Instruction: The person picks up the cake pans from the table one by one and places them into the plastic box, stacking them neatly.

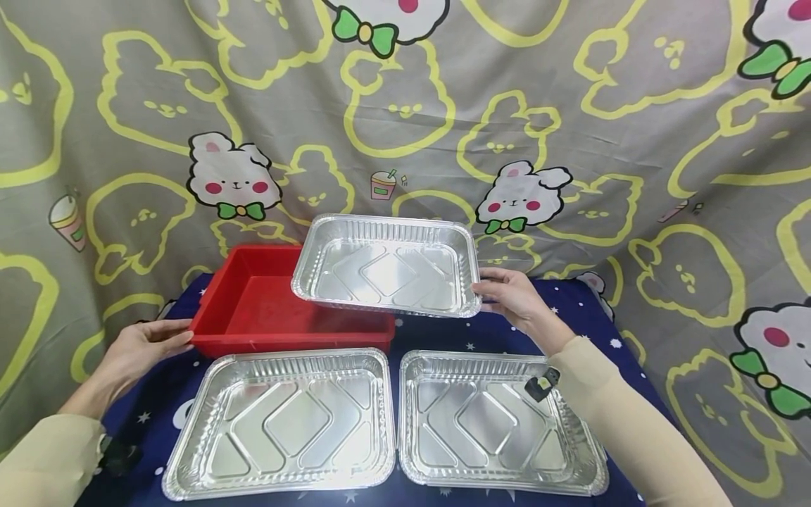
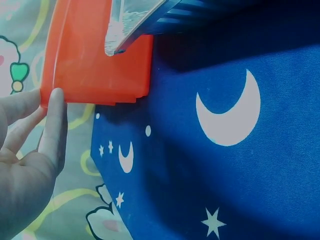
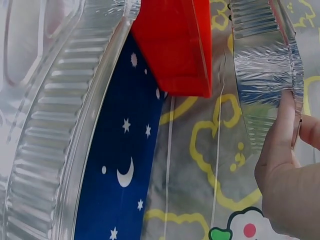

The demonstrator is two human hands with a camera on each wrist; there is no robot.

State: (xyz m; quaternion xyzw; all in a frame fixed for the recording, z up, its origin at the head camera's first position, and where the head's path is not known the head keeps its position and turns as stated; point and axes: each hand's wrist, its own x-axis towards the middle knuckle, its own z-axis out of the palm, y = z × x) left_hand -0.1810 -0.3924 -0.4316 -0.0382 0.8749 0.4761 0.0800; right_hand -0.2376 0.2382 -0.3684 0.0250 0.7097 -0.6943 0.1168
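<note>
Curtain (image 1: 405, 91) saw across the upper frame, blue cloth (image 1: 469, 338) below, red tray (image 1: 253, 303) left of centre, nearer pans (image 1: 298, 419) along the bottom, held foil pan (image 1: 393, 271) at centre, left hand (image 1: 146, 348) at left with fingers pinched on the tray's corner, and right hand (image 1: 516, 299) right of centre with fingers gripped on the held pan's edge.

The head view looked forward and down from high up, and saw the bench (image 1: 583, 317) and the curtain (image 1: 431, 169). The left wrist view sat close by the left grip (image 2: 30, 170), turned sideways. The right wrist view sat close by the right grip (image 3: 290, 185), sideways too. All three shared the red tray (image 1: 291, 343), but the wrist views saw only part of it.
</note>
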